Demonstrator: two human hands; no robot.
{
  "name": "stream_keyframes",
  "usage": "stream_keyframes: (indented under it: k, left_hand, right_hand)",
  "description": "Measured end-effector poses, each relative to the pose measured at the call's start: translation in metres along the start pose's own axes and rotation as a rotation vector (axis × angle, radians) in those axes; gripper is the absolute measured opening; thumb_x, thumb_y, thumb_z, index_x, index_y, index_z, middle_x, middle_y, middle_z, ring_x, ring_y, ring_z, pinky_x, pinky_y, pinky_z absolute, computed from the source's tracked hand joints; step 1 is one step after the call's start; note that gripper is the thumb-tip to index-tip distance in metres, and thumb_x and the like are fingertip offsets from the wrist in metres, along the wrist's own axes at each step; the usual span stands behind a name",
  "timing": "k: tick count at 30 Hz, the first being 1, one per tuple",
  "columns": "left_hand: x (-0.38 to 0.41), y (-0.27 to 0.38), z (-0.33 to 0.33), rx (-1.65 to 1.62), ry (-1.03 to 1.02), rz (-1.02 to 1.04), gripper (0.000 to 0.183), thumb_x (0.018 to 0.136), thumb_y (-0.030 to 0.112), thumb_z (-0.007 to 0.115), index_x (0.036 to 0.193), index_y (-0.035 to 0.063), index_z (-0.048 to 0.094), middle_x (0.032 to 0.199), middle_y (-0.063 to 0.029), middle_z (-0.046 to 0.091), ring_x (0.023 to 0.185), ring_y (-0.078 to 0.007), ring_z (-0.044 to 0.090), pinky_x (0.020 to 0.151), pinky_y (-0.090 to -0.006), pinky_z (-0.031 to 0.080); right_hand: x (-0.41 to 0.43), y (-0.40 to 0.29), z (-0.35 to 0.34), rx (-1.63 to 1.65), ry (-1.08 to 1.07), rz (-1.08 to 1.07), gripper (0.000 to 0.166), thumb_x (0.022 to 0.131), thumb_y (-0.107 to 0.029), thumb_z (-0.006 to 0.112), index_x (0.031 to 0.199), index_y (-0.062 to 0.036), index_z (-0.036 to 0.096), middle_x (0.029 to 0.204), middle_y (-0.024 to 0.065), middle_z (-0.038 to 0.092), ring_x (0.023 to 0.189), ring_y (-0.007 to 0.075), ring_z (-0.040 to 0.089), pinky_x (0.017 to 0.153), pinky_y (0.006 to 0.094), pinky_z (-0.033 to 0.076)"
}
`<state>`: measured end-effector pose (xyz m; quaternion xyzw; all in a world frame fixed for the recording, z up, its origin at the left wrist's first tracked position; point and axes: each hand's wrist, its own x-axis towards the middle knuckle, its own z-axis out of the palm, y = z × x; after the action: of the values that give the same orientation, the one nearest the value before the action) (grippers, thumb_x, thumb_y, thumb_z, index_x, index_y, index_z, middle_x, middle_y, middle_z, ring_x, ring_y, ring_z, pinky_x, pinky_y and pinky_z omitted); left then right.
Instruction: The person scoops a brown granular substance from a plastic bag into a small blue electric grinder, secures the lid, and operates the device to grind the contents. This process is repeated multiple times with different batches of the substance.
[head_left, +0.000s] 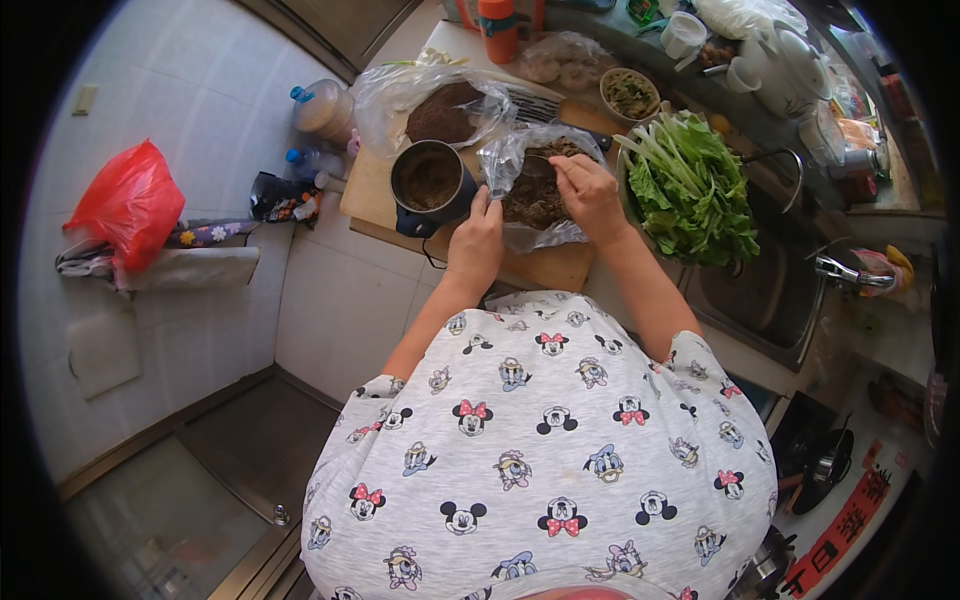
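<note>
My right hand (589, 191) grips a metal spoon (537, 166) whose bowl rests in dark brown crumbly material (534, 201). That material lies in an opened clear plastic bag (501, 154) on a wooden board (551, 266). With thumb and forefinger, my left hand (478, 238) pinches the near left edge of this bag. Right beside those fingers stands a dark grinder cup (429, 180), lidless, with brown powder inside and a cord below it. Behind the cup, a second clear bag (379, 105) holds a mound of fine brown powder (444, 112).
Leafy greens (686, 191) heap beside the sink (757, 300) at right. Behind the bag lie a black-handled knife (592, 136) and a bowl of chopped food (630, 94). An orange bottle (498, 31) stands at the back. Plastic jugs (322, 109) flank the board's left side.
</note>
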<state>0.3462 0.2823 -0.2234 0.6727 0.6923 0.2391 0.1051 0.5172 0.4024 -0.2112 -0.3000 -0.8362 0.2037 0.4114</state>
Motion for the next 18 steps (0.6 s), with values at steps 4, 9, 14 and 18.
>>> stream_keyframes:
  k: [4, 9, 14, 18]
  left_hand:
    - [0.001, 0.001, 0.001, -0.036, -0.086, -0.071, 0.049, 0.074, -0.005, 0.052, 0.122, -0.0077, 0.048, 0.136, -0.0267, 0.042, 0.098, -0.0376, 0.062, 0.076, -0.0379, 0.053]
    - [0.008, -0.003, 0.003, -0.133, 0.03, -0.001, 0.059, 0.072, -0.005, 0.05, 0.131, -0.0096, 0.038, 0.14, -0.0269, 0.037, 0.101, -0.0418, 0.059, 0.077, -0.0413, 0.052]
    - [0.017, -0.001, 0.005, -0.186, 0.11, -0.012, 0.067, 0.072, -0.005, 0.049, 0.136, -0.0101, 0.03, 0.143, -0.0268, 0.031, 0.108, -0.0425, 0.055, 0.081, -0.0413, 0.051]
    - [0.023, 0.004, 0.005, -0.196, 0.16, -0.02, 0.069, 0.072, -0.005, 0.05, 0.137, -0.0106, 0.028, 0.144, -0.0261, 0.03, 0.114, -0.0422, 0.05, 0.082, -0.0411, 0.051]
  right_hand:
    - [-0.003, -0.018, -0.029, 0.024, -0.127, 0.197, 0.019, 0.08, -0.001, 0.058, 0.099, -0.0023, 0.062, 0.085, 0.0141, 0.059, 0.074, 0.0311, 0.059, 0.065, 0.0391, 0.047]
    - [-0.013, 0.001, -0.01, -0.031, -0.104, 0.062, 0.015, 0.081, -0.003, 0.058, 0.096, -0.0015, 0.061, 0.084, 0.0144, 0.059, 0.075, 0.0326, 0.059, 0.065, 0.0403, 0.047]
    - [0.007, -0.006, -0.034, -0.147, 0.033, 0.061, 0.013, 0.08, -0.001, 0.059, 0.093, -0.0004, 0.063, 0.077, 0.0131, 0.059, 0.072, 0.0322, 0.059, 0.064, 0.0399, 0.047]
    - [-0.025, -0.005, -0.042, -0.187, -0.131, 0.012, 0.021, 0.077, 0.0, 0.06, 0.097, -0.0017, 0.062, 0.078, 0.0129, 0.057, 0.073, 0.0313, 0.059, 0.064, 0.0392, 0.048]
